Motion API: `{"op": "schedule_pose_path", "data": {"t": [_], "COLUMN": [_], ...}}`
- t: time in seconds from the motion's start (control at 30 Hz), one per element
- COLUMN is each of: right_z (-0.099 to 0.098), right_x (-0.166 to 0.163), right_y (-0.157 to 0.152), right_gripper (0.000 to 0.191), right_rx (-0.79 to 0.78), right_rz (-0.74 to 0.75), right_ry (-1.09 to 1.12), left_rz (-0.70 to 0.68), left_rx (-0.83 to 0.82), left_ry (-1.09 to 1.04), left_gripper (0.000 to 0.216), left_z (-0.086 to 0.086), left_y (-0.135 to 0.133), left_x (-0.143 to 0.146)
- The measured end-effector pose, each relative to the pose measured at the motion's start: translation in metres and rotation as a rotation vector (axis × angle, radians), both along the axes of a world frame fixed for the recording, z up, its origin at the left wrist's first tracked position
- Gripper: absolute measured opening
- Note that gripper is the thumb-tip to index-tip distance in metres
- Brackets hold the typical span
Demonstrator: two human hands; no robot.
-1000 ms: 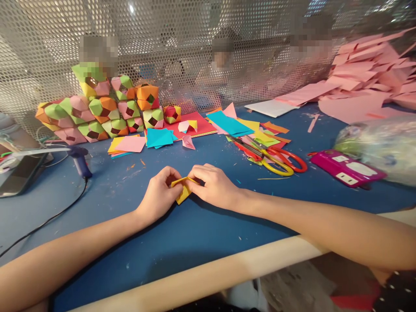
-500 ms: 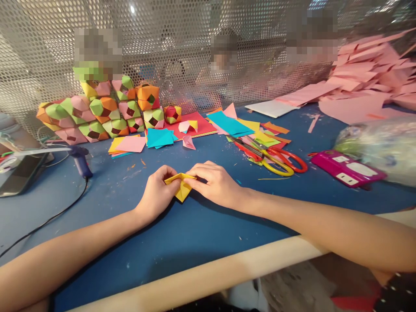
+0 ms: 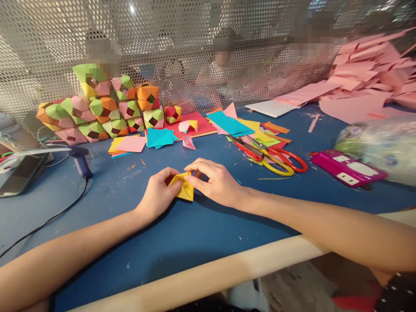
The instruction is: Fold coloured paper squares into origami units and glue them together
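Observation:
Between my two hands is a small folded piece of yellow paper [image 3: 185,191], with crease lines across its face. My left hand [image 3: 158,190] pinches its left side, thumb on top and fingers behind. On the upper right edge, my right hand [image 3: 212,178] grips the same paper between thumb and fingertips. Beyond my hands lie a small folded pink paper piece [image 3: 189,142] and a stack of blue paper squares [image 3: 160,138]. Pink and yellow squares [image 3: 131,144] lie to the left of the blue ones.
Stacked folded-paper balls [image 3: 104,109] stand at the back left by a perforated metal screen [image 3: 182,26]. A glue gun [image 3: 80,161] with a cord is at left. Scissors [image 3: 279,160], a magenta power strip [image 3: 349,168], a plastic bag [image 3: 383,147] and heaped pink paper [image 3: 373,69] are at right.
The yellow paper has turned in my hands, its lower corner swinging right. My right fingers have shifted to its upper right edge; my left hand still pinches its left side.

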State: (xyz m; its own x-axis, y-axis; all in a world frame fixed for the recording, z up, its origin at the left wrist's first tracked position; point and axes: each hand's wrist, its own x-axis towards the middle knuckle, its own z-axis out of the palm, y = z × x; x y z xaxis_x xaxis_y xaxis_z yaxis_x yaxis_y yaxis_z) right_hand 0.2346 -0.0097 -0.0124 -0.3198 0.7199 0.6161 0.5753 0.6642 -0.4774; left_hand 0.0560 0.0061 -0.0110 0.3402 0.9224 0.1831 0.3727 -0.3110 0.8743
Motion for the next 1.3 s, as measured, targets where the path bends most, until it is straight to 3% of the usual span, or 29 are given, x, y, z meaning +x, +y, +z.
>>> {"op": "schedule_pose_path", "data": {"t": [0.1, 0.23, 0.5, 0.7, 0.93, 1.3], "right_z": [-0.001, -0.005, -0.006, -0.001, 0.0, 0.001], "right_x": [-0.002, -0.003, -0.005, -0.001, -0.001, -0.002], "right_y": [0.0, 0.002, 0.001, 0.003, 0.003, -0.001], "right_gripper": [0.01, 0.013, 0.013, 0.016, 0.019, 0.013], "right_rx": [-0.048, -0.017, 0.009, -0.008, -0.012, -0.035], "right_rz": [-0.001, -0.003, -0.007, -0.011, 0.01, 0.021], "right_ry": [-0.019, -0.008, -0.006, 0.065, 0.072, 0.026], "left_rz": [0.081, 0.08, -0.005, -0.115, -0.05, -0.053], "left_rx": [-0.061, -0.128, -0.047, -0.042, 0.071, 0.04], "left_ry": [-0.109, -0.095, 0.019, -0.031, 0.043, 0.02], "left_gripper": [0.011, 0.01, 0.008, 0.028, 0.031, 0.032], "left_z": [0.001, 0.003, -0.001, 0.01, 0.012, 0.01], "left_y": [0.001, 0.001, -0.001, -0.011, -0.009, -0.007], "left_x": [0.0, 0.002, 0.002, 0.001, 0.001, 0.001]}}
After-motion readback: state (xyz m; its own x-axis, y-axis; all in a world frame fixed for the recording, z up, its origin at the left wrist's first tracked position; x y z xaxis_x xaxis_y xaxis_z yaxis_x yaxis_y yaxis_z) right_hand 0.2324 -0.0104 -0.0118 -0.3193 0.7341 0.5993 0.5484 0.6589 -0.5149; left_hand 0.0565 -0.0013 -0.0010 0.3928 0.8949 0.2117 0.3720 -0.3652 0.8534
